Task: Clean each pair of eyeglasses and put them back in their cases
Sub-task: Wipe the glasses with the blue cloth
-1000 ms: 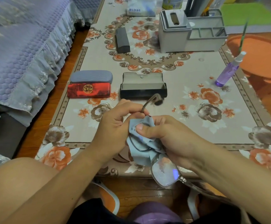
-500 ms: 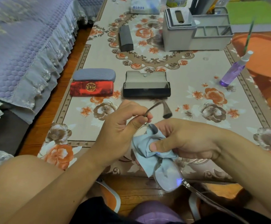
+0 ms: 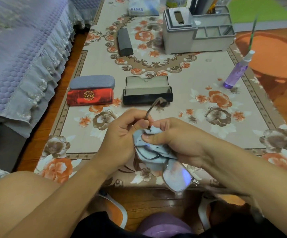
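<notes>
left hand (image 3: 120,134): centre of frame, fingers curled, pinching the glasses (image 3: 175,177) at the arm near the hinge; that arm sticks up toward the open case (image 3: 147,91)
right hand (image 3: 175,140): just right of the left hand, touching it; thumb and fingers curled, pinching the blue cloth (image 3: 149,152) around one lens
glasses: held above the near edge of the table (image 3: 199,103), centre-bottom; one lens wrapped in cloth, the other lens bare and hanging low, lower centre-right, with a blue glare on it
cloth: bunched between both hands, frame rim visible across it
open case: black, lid up, centre of frame, just beyond the hands; inside looks empty
red case (image 3: 90,97): shut, left of the open case, touching the grey case (image 3: 92,81) behind it
black case (image 3: 124,41): shut, upper centre, well apart from the others
spray bottle (image 3: 236,71): purple, upright, right side of the table
organiser (image 3: 197,30): grey, top centre-right
bed cover (image 3: 22,48): purple, ruffled, upper left
</notes>
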A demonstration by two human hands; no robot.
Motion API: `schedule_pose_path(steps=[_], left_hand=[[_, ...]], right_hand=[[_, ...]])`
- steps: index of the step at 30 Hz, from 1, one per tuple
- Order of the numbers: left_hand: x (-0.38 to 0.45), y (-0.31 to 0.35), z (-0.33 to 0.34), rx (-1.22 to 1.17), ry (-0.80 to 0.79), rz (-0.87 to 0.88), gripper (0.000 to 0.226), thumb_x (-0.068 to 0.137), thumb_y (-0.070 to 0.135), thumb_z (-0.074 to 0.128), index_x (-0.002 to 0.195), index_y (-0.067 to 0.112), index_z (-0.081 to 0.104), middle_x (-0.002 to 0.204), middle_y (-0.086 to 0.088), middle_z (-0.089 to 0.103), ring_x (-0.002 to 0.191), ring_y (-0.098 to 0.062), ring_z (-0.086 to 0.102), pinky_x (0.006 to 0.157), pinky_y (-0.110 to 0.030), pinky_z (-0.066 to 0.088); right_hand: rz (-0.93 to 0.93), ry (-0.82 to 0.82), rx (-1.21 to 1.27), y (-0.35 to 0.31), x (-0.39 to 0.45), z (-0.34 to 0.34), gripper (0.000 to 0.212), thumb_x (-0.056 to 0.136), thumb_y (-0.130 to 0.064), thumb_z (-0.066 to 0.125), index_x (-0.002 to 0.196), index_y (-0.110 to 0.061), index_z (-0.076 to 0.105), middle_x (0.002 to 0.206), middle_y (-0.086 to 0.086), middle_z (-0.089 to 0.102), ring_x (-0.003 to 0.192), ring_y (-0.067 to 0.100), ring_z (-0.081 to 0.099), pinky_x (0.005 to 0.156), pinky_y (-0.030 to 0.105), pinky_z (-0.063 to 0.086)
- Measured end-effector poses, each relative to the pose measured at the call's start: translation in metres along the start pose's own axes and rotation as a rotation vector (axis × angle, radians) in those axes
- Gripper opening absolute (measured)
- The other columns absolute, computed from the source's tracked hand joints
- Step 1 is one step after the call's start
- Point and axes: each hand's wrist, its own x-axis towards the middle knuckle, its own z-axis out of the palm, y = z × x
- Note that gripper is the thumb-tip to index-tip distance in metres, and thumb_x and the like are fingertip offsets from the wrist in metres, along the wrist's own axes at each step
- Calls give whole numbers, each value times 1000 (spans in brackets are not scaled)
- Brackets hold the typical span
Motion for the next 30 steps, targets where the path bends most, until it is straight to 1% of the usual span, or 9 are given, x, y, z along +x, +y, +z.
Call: schedule_pose_path(steps=[4, 8, 11, 14, 17, 19, 23, 26, 30], left_hand=[[-3, 5, -3, 27, 54, 22, 18, 99, 11, 56, 98, 25, 67, 93, 5, 68, 91, -8, 64, 84, -22, 50], [-1, 10, -11, 17, 81, 61, 13, 100, 14, 53, 100, 22, 64, 94, -1, 64, 91, 1, 62, 83, -14, 48], [1, 11, -15, 24, 31, 105, 9, 103, 22, 56, 100, 24, 64, 92, -1, 63, 92, -3, 61, 85, -17, 48], [4, 12, -16, -10, 14, 128, 14, 102, 38, 54, 100, 30, 64, 93, -4, 62, 92, -11, 61, 86, -24, 48], [1, 13, -12, 12, -23, 126, 13, 103, 35, 55, 99, 40, 65, 94, 0, 62, 91, -21, 60, 85, -34, 49], [-3, 12, -9, 70, -54, 112, 15, 102, 29, 54, 99, 36, 66, 93, 3, 62, 90, -20, 60, 84, -32, 48], [-5, 11, -5, 95, -105, 79, 16, 100, 24, 52, 97, 32, 66, 91, 11, 62, 89, -20, 59, 82, -33, 48], [-2, 9, -1, 89, -78, 64, 18, 100, 20, 53, 94, 32, 64, 88, 15, 59, 83, -10, 57, 79, -23, 44], [1, 10, -1, 72, 9, 71, 21, 98, 5, 56, 94, 23, 65, 87, 5, 63, 84, -6, 60, 79, -22, 50]], right_hand=[[21, -28, -180, 2, -5, -18, 27, 102, -12, 55, 105, 14, 62, 92, 24, 67, 84, 32, 63, 82, 41, 52], [99, -186, -224, 4, -10, -24, 29, 92, -9, 63, 106, 16, 62, 100, 24, 67, 93, 33, 65, 89, 40, 52], [110, -224, -224, -2, -10, -24, 21, 86, -10, 64, 100, 6, 68, 95, 19, 70, 87, 29, 68, 81, 34, 56], [148, -275, -168, -10, -10, -24, 24, 88, -11, 63, 102, 9, 66, 94, 18, 71, 85, 28, 70, 81, 34, 57], [126, -263, -259, -10, -5, -22, 29, 91, -6, 64, 103, 20, 60, 94, 23, 67, 82, 27, 68, 80, 36, 55], [118, -271, -299, -7, -3, -19, 28, 90, -1, 67, 105, 22, 59, 95, 24, 67, 81, 26, 68, 76, 33, 57], [64, -221, -397, -5, -4, -9, 6, 85, 6, 72, 88, 1, 74, 82, 15, 74, 74, 24, 70, 73, 33, 59], [-11, -119, -296, -2, -1, -1, 8, 84, 4, 74, 91, 5, 72, 82, 22, 72, 71, 29, 70, 70, 36, 60], [-81, -10, -95, -1, 3, -1, 8, 91, -2, 66, 89, 5, 70, 81, 19, 70, 71, 27, 67, 70, 32, 58]])
